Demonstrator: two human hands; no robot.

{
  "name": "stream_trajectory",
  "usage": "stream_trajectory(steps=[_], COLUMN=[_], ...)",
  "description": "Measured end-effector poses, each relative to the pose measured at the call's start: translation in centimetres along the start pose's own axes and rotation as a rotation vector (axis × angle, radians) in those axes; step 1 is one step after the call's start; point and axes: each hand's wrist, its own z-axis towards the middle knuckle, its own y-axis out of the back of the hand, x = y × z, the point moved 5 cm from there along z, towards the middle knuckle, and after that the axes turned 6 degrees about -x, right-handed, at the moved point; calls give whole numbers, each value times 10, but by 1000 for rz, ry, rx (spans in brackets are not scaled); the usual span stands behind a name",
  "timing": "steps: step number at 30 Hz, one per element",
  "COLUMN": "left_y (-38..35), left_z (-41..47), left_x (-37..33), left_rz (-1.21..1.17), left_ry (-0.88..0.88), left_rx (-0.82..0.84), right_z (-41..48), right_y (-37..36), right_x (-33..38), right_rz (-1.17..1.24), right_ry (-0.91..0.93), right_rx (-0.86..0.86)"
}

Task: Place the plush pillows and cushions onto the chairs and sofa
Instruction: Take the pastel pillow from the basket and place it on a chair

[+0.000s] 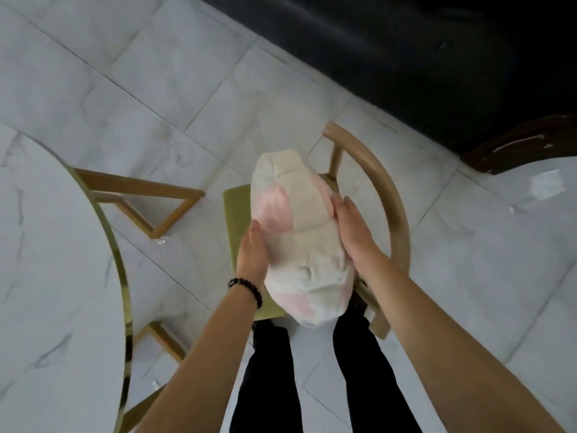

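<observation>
Head view: both hands hold one plush pillow (299,235), cream with pink patches, over the green seat of a wooden chair (387,195) with a curved back rail. The left hand (253,251) presses flat against the pillow's left flank, fingers extended; the right hand (352,226) lies flat against its right flank, palm in. Neither hand is clenched; they clamp the pillow between open palms. The pillow stands on edge, long axis running away from the person, its near end above the seat's front edge. Whether its underside already touches the seat cannot be told from here.

The pillow looks light and very soft: the fabric dimples and bulges between the palms, and its outline is lumpy. It is not fragile and the plush should not slip. A squeeze on the two broad flanks, as now, suits it; a pinch at a corner would let it sag and swing.

A round marble table (46,245) with a gold rim sits just left of the chair. A dark sofa (406,57) lies beyond, well apart. The person's dark trouser legs stand at the chair's front.
</observation>
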Motion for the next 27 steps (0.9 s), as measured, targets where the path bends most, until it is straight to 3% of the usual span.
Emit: stream_trajectory(steps=[6,11,16,20,24,27], left_y=[-24,-45,-53,-82,-97,-80], left_z=[61,85,65,51,57,53], left_x=[24,45,41,42,44,58], left_rz=[116,4,-126,-52,17,-84], left_ry=[-32,61,28,28,7,-38], left_rx=[-81,166,43,49,65,11], right_z=[47,35,15,22,18,-9], right_y=[15,21,19,40,43,36], right_x=[-35,-45,-30,-37,-45,-34], right_rz=[-35,84,-4,-169,-259,-388], right_ry=[-20,-137,63,78,69,231], right_rx=[-283,-336,-223,-369,-406,-432])
